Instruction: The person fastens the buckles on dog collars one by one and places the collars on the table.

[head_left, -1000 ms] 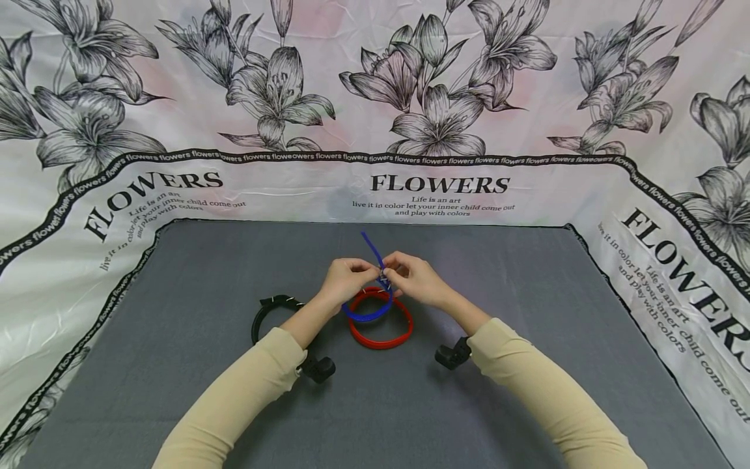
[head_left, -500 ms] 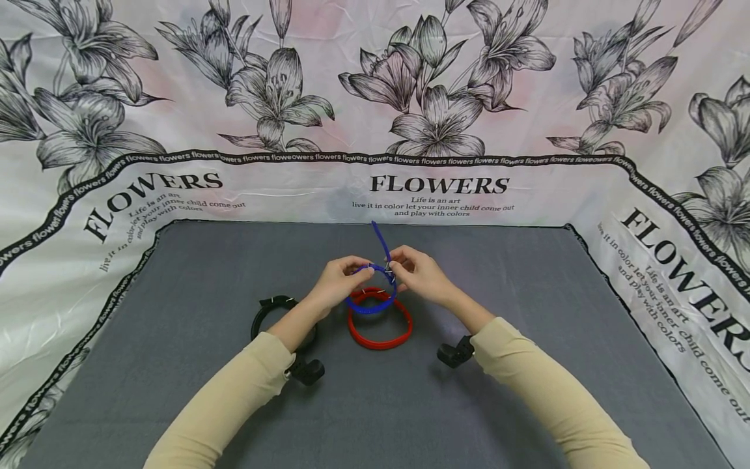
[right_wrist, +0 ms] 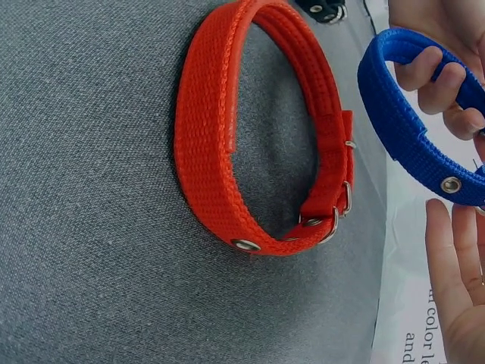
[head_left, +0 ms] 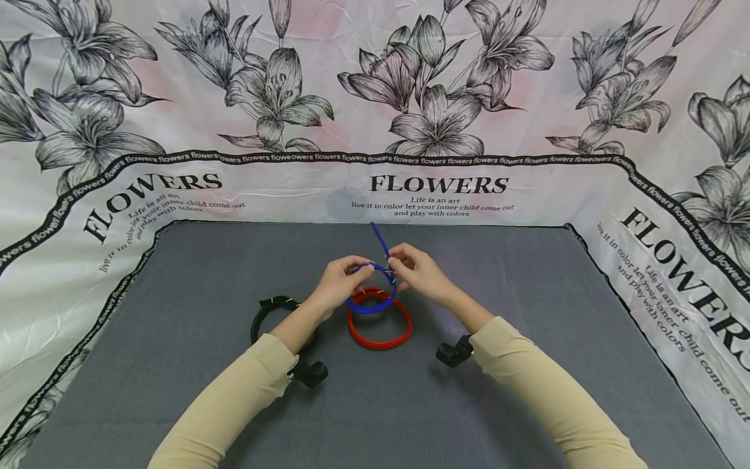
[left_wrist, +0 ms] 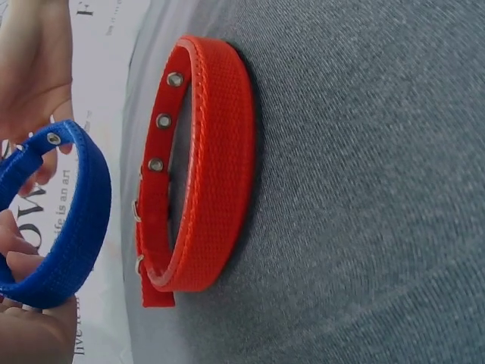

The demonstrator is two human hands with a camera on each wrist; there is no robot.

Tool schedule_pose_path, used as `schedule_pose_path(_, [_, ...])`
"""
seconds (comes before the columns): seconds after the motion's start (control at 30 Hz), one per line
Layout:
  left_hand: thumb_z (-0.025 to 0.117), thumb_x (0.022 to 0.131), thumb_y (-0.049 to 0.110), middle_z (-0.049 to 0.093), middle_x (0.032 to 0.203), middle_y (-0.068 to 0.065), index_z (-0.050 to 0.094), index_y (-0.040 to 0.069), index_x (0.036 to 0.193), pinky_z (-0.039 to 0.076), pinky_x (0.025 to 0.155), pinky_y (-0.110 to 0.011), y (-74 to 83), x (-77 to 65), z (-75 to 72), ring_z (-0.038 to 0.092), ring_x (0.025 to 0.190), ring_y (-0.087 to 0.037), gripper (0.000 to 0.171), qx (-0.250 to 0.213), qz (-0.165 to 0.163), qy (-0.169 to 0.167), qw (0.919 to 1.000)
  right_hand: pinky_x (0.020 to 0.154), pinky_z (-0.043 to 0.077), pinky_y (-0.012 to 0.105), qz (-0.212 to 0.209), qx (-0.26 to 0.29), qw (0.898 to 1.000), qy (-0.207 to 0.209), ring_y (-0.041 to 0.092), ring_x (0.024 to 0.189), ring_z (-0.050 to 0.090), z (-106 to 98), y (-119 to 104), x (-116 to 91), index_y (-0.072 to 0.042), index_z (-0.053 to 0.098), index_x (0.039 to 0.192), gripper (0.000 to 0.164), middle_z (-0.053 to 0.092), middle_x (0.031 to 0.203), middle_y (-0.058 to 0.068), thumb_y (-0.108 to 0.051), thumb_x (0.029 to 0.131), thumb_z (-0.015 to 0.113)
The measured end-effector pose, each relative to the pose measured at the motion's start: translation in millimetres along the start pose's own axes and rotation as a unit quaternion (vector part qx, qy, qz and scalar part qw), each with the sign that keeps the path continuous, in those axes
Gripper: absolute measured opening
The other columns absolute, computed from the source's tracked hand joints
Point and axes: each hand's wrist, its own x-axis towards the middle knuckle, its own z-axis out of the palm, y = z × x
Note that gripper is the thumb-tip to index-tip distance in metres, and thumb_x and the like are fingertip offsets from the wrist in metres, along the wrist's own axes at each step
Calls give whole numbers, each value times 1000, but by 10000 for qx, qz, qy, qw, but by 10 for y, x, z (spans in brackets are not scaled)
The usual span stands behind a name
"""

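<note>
Both hands hold a blue collar (head_left: 370, 309), its loop raised over the table with a free strap end (head_left: 379, 238) pointing up and away. The left hand (head_left: 336, 284) pinches the loop's far left part, several fingers passing inside the ring. At the metal buckle, the right hand (head_left: 423, 277) pinches the strap between thumb and index finger; its other fingers look fairly straight in the right wrist view. A metal eyelet (right_wrist: 451, 184) shows on the blue band. Just below, a buckled red collar (head_left: 381, 345) stands on its edge on the table.
A black collar (head_left: 256, 326) lies left of the red one, partly behind the left forearm. Grey cloth (head_left: 375, 417) covers the table's middle, bordered by a white flower-printed cover (head_left: 281, 202). Each wrist carries a black camera, such as the right-hand one (head_left: 454, 352).
The left hand has shifted left from beside the buckle and now grips the loop. The blue collar and right hand have moved slightly up and right. The red and black collars stay put.
</note>
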Motion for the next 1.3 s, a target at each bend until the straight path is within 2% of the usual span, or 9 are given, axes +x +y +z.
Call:
schedule_pose_path(0.1, [57,93,26,65,96,-9,62,10,114,44,62,-31,1,3,22,53,71,-23,27,-9,15,68,10000,68,55,43,8,-47,10000,12,23,88,60,2,2,4,-3,51,116,28,57,109,16,-24,96,49])
schedule_pose_path(0.23, [57,92,27,64,100,-16,62,11,111,45,65,-33,3,-16,47,54,75,-28,25,-162,161,146,9996,64,55,37,22,-17,10000,-47,24,87,60,4,12,9,-1,51,115,27,57,105,15,-20,96,51])
schedule_pose_path(0.43, [57,92,26,64,97,-18,63,8,107,46,60,-30,12,-45,60,53,69,-23,24,-454,461,316,9974,68,54,47,122,-62,9993,-336,36,88,61,19,24,2,-8,54,110,20,55,105,14,-21,95,53])
schedule_pose_path(0.67, [56,93,27,63,102,-19,63,10,109,46,64,-35,19,-29,69,53,75,-28,25,-311,249,239,9989,69,53,49,208,160,9985,-473,30,83,59,10,-2,-43,-7,53,105,17,53,100,14,-20,94,52])
schedule_pose_path(0.77, [56,93,27,63,101,-19,63,10,109,46,64,-35,20,-28,72,53,73,-28,25,-274,218,230,9991,71,53,49,265,152,9980,-562,33,85,59,-8,-23,-57,-4,52,107,19,52,100,15,-19,95,51])
schedule_pose_path(0.93, [56,93,28,63,105,-20,63,12,110,44,63,-35,40,-24,56,52,73,-31,25,-188,136,155,9996,78,52,47,274,7,9989,-386,29,92,60,-27,15,-29,-2,53,113,27,54,105,14,-22,95,52])
schedule_pose_path(1.07, [57,92,29,63,103,-19,64,13,109,42,60,-31,47,-19,44,50,67,-25,25,-78,81,63,9999,82,50,47,195,119,9996,-161,23,94,59,-51,-19,-13,-3,54,117,32,57,107,15,-25,95,53])
schedule_pose_path(1.2, [58,91,32,62,97,-17,65,13,108,36,54,-26,40,-24,47,43,58,-16,26,45,4,-73,10000,84,50,47,111,329,9994,-84,23,95,58,-75,-53,12,-5,53,120,32,57,107,18,-25,95,52])
schedule_pose_path(1.3, [58,91,33,62,94,-15,65,14,108,38,55,-26,31,-25,58,46,60,-16,27,150,-73,-157,9997,85,49,46,128,434,9989,-86,27,100,57,-79,-66,34,-5,53,122,35,55,113,22,-26,95,51])
